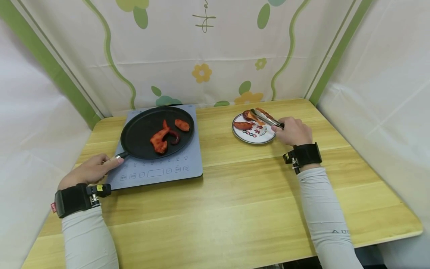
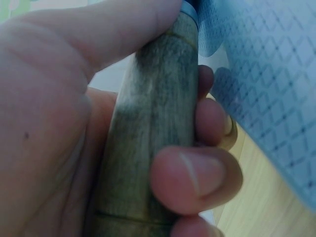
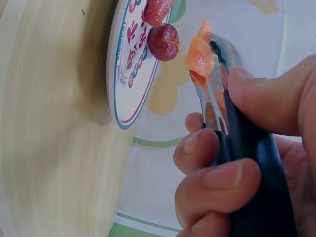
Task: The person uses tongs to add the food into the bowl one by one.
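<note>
My left hand (image 1: pixel 90 172), fingers curled round the brownish, cylindrical wooden handle (image 2: pixel 155 98) of a round, shallow, matt-black frying pan (image 1: pixel 144 129); the pan rests on a flat, grey-blue induction hob (image 1: pixel 193 160) towards the far left corner of the pale yellow wooden worktop (image 1: pixel 215 224), its handle directed at the near left corner. Three glossy food pieces lie in the pan: a mottled orange-red, fork-tailed piece (image 1: pixel 159 141), a dark purplish-red, hook-shaped piece (image 1: pixel 177 138) touching or nearly touching it, and, apart from these, a smooth red-orange oval (image 1: pixel 182 125). My right hand (image 1: pixel 295 131) grips black-handled, steel-tipped tongs (image 3: pixel 256 182), thumb on one side and fingers on the other. Between the tips is an irregular, moist, bright orange food piece (image 3: pixel 200 58), paler than the rest, over a round white plate (image 1: pixel 250 138) with a dark rim and red print, near the worktop's far edge, right of the hob; I cannot tell whether the piece touches the plate. On the plate, a reddish, elongated oval piece (image 1: pixel 242 126) lies beside a shiny, rounded, dark red piece (image 3: pixel 163 43).
</note>
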A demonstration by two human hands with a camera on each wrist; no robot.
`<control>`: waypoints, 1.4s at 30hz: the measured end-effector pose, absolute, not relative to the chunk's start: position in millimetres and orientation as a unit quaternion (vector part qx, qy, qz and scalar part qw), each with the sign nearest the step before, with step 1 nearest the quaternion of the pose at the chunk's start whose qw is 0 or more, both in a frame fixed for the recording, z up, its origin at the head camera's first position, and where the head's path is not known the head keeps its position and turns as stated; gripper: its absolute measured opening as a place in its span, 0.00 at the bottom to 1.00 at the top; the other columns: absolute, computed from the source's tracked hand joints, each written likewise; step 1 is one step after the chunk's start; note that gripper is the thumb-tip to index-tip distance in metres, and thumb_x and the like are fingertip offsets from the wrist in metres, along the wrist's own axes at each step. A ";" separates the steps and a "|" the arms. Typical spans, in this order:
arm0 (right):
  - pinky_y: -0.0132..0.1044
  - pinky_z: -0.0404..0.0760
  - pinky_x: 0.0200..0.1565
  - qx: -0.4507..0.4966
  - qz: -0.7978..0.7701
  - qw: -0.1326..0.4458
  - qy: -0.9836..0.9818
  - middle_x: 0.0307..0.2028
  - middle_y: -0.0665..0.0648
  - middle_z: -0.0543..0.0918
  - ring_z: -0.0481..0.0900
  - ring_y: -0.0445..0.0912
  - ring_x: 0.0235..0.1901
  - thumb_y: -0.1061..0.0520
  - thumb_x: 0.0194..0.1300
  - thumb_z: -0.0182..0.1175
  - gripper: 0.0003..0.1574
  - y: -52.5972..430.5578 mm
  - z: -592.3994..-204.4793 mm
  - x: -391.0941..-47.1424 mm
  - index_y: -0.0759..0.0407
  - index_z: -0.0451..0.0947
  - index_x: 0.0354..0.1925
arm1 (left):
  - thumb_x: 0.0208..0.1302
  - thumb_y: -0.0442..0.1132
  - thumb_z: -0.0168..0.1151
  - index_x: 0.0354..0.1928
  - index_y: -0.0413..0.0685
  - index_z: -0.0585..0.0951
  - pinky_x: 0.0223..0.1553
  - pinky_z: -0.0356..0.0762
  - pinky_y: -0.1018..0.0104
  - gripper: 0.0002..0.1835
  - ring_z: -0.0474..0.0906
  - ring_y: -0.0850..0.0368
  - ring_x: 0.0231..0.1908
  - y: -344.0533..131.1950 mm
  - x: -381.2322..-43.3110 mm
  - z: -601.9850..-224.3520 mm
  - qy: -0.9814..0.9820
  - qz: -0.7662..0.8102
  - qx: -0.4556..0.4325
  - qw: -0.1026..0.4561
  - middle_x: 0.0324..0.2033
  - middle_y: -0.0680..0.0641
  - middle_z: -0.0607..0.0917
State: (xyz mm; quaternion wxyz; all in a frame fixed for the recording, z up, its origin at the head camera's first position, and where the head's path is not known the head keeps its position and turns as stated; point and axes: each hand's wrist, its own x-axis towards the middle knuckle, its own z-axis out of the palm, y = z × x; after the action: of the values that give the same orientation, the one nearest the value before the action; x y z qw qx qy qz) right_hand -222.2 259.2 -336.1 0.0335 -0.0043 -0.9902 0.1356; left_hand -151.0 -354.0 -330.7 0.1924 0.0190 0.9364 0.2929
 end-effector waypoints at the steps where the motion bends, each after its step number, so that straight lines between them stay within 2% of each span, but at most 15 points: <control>1: 0.51 0.69 0.34 -0.004 0.135 0.033 -0.990 0.48 0.63 0.76 0.75 0.57 0.40 0.29 0.66 0.48 0.38 258.8 -336.1 -222.2 0.51 0.69 0.63 | 0.69 0.63 0.48 0.38 0.38 0.65 0.24 0.63 0.62 0.30 0.66 0.53 0.21 -354.1 -150.8 -330.8 0.936 0.294 0.019 0.192 0.20 0.49 0.67; 12: 0.47 0.68 0.30 0.014 0.142 0.031 -0.989 0.42 0.60 0.76 0.73 0.55 0.34 0.27 0.66 0.45 0.40 253.2 -331.5 -219.2 0.51 0.70 0.63 | 0.69 0.62 0.48 0.38 0.38 0.65 0.21 0.62 0.63 0.29 0.64 0.55 0.17 -355.4 -151.6 -331.8 0.936 0.296 0.028 0.186 0.16 0.49 0.67; 24: 0.45 0.65 0.26 0.030 0.141 0.044 -0.989 0.34 0.57 0.76 0.71 0.52 0.28 0.30 0.67 0.47 0.34 245.5 -328.7 -218.1 0.48 0.72 0.60 | 0.68 0.63 0.49 0.38 0.38 0.65 0.23 0.63 0.62 0.30 0.66 0.53 0.21 -354.1 -151.5 -329.8 0.938 0.291 0.022 0.187 0.18 0.48 0.68; 31: 0.44 0.64 0.25 0.044 0.149 0.053 -0.986 0.28 0.56 0.74 0.70 0.51 0.25 0.31 0.67 0.48 0.29 236.4 -328.1 -220.8 0.46 0.75 0.55 | 0.68 0.63 0.49 0.37 0.38 0.65 0.22 0.62 0.62 0.30 0.65 0.55 0.18 -356.7 -148.6 -328.7 0.935 0.299 0.018 0.187 0.16 0.49 0.67; 37: 0.44 0.64 0.26 0.056 0.155 0.051 -0.985 0.33 0.58 0.75 0.70 0.52 0.28 0.35 0.68 0.50 0.29 232.1 -327.9 -218.7 0.48 0.74 0.58 | 0.67 0.65 0.48 0.39 0.39 0.67 0.25 0.63 0.61 0.31 0.67 0.53 0.22 -356.1 -148.0 -330.4 0.944 0.280 0.016 0.175 0.20 0.48 0.69; 42: 0.43 0.62 0.23 0.067 0.160 0.048 -0.984 0.27 0.57 0.72 0.68 0.51 0.23 0.33 0.68 0.49 0.27 225.6 -324.2 -218.5 0.48 0.75 0.53 | 0.67 0.65 0.48 0.39 0.38 0.67 0.26 0.64 0.61 0.31 0.67 0.52 0.24 -354.1 -147.4 -331.8 0.945 0.283 0.022 0.162 0.22 0.48 0.69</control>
State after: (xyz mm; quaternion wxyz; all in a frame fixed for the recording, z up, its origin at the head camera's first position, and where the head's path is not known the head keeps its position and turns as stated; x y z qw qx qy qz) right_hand -218.5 225.6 -324.2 0.0484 0.0666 -0.9838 0.1595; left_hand -147.4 -354.1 -331.8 0.1623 0.0215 0.9450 0.2832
